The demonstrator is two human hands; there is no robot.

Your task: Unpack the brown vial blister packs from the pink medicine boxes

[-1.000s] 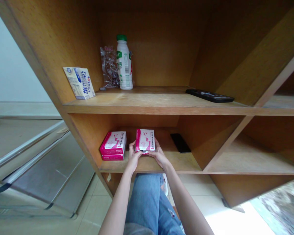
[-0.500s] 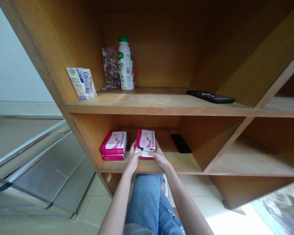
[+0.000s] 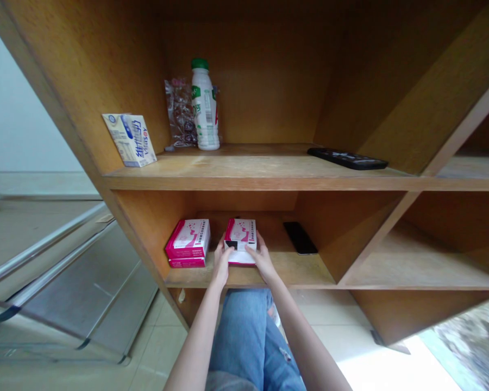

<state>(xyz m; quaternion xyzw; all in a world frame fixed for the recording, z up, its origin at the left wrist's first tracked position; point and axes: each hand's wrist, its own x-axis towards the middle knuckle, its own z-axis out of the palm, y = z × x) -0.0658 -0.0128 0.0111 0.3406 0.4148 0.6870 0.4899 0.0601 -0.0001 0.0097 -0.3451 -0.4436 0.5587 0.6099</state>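
Note:
On the lower shelf, a pink and white box (image 3: 241,232) is held from both sides at its near end, its near face tilted toward me. My left hand (image 3: 221,260) grips the left side, thumb across the front. The right side is gripped by my right hand (image 3: 263,256), thumb also at the front. A white surface with a pink edge, perhaps a flap or a second box, shows beneath the held box (image 3: 242,257); I cannot tell which. To the left stands a stack of similar pink and white boxes (image 3: 188,239).
A black phone (image 3: 300,238) lies right of my hands. The upper shelf (image 3: 244,165) carries a Vitasoy carton (image 3: 130,139), a clear plastic bag (image 3: 181,117), a white bottle with a green cap (image 3: 205,108) and a black remote-like object (image 3: 348,159). A metal-framed rack (image 3: 85,288) stands at left.
The held box has tipped, so more of its near face and the white surface below now show. Both thumbs have moved up onto its front. The view has shifted slightly.

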